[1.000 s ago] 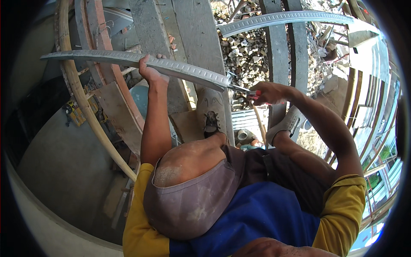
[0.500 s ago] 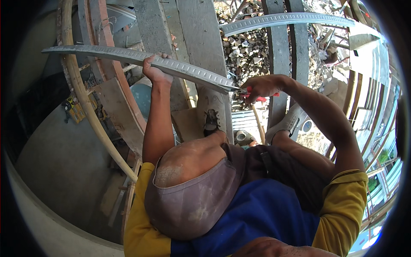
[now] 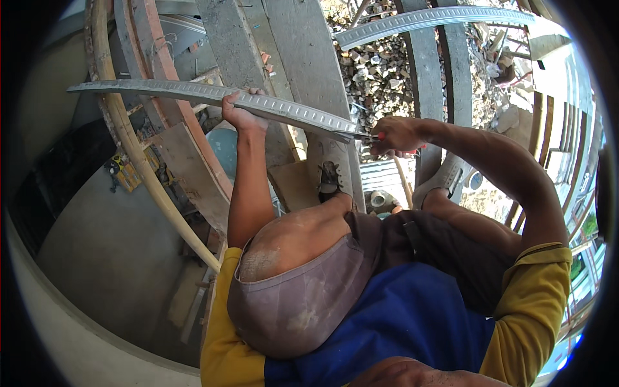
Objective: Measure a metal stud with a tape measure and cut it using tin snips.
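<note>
A long, ribbed grey metal channel (image 3: 174,89) lies crosswise in front of me. My left hand (image 3: 245,115) is closed around it near its middle, with the thumb on the near side and fingertips over the far edge. My right hand (image 3: 401,134) grips red-handled snips (image 3: 365,137). Their metal jaws meet the right end of the channel at its near edge; how far they are closed there is too small to tell. Below that end, my shoe (image 3: 332,177) rests on the planks.
Wide grey planks (image 3: 306,58) run away from me, beside narrower beams (image 3: 422,77). Rubble (image 3: 380,87) shows in the gap between them. Another ribbed channel (image 3: 438,22) lies across the beams. At left, a wooden pole (image 3: 142,168) stands over a lower floor with a yellow object (image 3: 131,173).
The whole view has shifted slightly. More of the snips' metal shows between my right hand and the channel. My left hand keeps its hold on the channel.
</note>
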Demonstrator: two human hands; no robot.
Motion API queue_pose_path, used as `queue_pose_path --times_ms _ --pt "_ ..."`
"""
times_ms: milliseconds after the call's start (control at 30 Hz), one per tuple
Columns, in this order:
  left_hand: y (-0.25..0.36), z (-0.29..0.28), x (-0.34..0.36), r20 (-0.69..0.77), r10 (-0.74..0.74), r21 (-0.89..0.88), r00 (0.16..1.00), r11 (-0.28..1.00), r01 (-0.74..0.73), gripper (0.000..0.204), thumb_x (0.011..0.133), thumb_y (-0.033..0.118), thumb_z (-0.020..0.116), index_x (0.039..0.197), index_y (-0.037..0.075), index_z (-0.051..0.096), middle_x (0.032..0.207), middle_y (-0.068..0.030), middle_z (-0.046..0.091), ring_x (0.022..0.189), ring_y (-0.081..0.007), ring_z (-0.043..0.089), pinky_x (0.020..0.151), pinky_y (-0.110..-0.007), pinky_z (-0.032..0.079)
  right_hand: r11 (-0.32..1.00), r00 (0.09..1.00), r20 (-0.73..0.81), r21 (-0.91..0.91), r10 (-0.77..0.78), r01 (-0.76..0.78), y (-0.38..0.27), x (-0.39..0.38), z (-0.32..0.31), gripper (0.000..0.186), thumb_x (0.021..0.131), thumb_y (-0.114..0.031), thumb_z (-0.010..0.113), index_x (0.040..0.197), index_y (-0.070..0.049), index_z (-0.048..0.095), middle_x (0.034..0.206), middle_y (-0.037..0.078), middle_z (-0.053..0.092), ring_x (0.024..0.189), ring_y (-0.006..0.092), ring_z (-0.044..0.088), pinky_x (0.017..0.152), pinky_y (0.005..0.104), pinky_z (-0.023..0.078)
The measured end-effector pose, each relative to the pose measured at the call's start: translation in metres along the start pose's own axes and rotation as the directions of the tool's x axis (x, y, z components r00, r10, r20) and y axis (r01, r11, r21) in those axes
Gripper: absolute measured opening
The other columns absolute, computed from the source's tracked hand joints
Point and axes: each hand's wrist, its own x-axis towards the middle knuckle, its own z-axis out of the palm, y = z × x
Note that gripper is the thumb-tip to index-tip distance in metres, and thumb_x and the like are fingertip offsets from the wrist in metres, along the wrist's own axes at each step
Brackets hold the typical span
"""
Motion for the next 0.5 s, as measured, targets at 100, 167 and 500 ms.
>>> queue_pose_path --times_ms 100,167,500 --pt "0.0 0.002 -0.001 -0.009 -0.01 0.01 1.0 1.0 0.01 0.029 0.067 0.022 0.058 0.088 0.008 0.044 0.081 -0.0099 0.048 0.074 -0.0231 0.053 0.074 -0.038 0.048 0.982 0.983 -0.037 -0.055 -0.18 0.178 0.015 0.009 0.001 0.037 0.091 -0.031 0.061 0.085 0.005 0.064 0.077 0.012 0.064 0.069 0.0213 0.065 0.063 0.0359 0.053" --pt "0.0 0.002 -0.002 -0.021 -0.014 0.021 1.0 1.0 0.014 0.029 0.067 0.022 0.058 0.088 0.008 0.044 0.081 -0.0098 0.048 0.074 -0.023 0.053 0.074 -0.038 0.049 0.988 0.987 -0.043 -0.047 -0.152 0.15 0.012 0.008 0.001 0.038 0.091 -0.032 0.061 0.085 0.005 0.064 0.075 0.013 0.064 0.07 0.021 0.064 0.064 0.0375 0.052" --pt "0.004 -0.027 0.017 -0.009 -0.053 0.04 0.999 0.998 0.054 0.036 0.064 0.026 0.057 0.09 0.006 0.042 0.08 -0.0095 0.047 0.072 -0.0245 0.052 0.072 -0.039 0.047 0.952 0.975 -0.171 -0.294 -0.139 0.084 0.003 0.016 0.022 0.047 0.091 -0.039 0.061 0.075 0.005 0.064 0.072 0.021 0.063 0.069 0.0334 0.062 0.067 0.0461 0.047"
